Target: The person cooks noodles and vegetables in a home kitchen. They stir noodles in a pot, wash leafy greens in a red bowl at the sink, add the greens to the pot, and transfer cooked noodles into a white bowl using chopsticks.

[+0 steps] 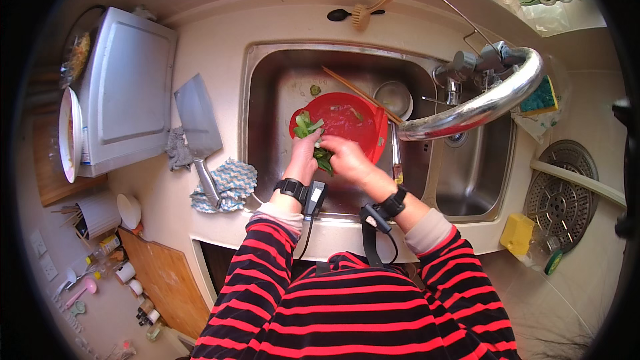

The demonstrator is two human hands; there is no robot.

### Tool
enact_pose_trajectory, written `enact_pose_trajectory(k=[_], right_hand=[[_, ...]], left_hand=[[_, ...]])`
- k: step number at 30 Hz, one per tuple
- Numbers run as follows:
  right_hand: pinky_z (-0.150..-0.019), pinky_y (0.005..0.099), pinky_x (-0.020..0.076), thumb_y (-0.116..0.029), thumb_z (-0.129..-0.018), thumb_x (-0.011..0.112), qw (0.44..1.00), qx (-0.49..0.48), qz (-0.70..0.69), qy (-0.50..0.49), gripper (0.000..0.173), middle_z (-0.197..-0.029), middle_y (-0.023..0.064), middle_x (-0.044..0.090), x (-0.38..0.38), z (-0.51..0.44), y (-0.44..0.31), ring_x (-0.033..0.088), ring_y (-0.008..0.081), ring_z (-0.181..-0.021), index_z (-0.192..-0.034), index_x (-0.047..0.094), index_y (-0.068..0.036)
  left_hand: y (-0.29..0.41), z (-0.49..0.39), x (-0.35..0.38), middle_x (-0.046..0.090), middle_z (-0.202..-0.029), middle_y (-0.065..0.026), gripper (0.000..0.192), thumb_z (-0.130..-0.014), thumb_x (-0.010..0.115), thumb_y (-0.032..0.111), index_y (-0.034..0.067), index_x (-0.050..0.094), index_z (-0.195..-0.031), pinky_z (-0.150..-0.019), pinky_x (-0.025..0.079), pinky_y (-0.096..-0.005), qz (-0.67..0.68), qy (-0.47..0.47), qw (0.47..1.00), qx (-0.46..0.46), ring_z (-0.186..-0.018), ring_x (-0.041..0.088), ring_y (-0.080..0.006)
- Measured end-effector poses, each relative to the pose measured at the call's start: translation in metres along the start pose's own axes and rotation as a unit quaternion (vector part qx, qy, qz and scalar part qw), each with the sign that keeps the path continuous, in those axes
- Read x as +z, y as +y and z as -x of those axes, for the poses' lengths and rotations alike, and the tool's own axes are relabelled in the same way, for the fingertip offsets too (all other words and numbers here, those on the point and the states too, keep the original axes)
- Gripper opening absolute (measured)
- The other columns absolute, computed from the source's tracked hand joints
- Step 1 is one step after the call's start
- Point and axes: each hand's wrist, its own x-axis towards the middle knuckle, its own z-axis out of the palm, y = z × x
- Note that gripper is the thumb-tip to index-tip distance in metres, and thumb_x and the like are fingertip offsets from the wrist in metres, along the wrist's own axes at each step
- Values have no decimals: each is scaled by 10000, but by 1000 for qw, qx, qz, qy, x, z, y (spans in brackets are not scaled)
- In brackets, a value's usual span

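Note:
Both hands are over a red plastic basin (345, 117) of water standing in the steel sink (280, 72). My left hand (304, 152) grips leafy greens (306, 124), whose leaves show above and below the fingers. Close beside it, my right hand (345, 156) has its fingers curled at the stems and lower leaves; its fingertips are partly hidden. Wooden chopsticks (350, 86) lean across the basin's upper right edge. Right of the basin are a small metal bowl (392, 97) and a metal-handled utensil (397, 152). A small green piece (315, 90) lies on the sink floor.
A curved chrome faucet (480, 110) reaches over the sink's right part. On the left counter a cleaver (197, 115) rests by a patterned cloth (232, 185). A brush (361, 15) lies behind the sink. At the right are a perforated metal disc (560, 200) and a yellow sponge (517, 234).

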Motion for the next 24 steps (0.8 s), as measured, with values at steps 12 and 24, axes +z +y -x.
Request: enact_pose_trajectory(k=[12, 24], right_hand=[[-845, 338, 492, -3, -755, 684, 921, 267, -200, 200, 557, -1076, 167, 584, 6, -69, 77, 592, 274, -998, -1251, 433, 33], [-694, 348, 568, 25, -856, 572, 765, 238, -550, 234, 81, -864, 116, 603, 0, -90, 15, 636, 239, -778, -916, 519, 13]], left_hand=[[50, 47, -36, 643, -846, -144, 237, -816, 576, 2, -32, 553, -1050, -543, 540, -353, -44, 0, 999, -21, -601, 618, -237], [60, 67, -44, 639, -954, -173, 324, -807, 532, -28, -69, 515, -1127, -691, 569, -406, 22, -50, 998, -42, -845, 653, -293]])
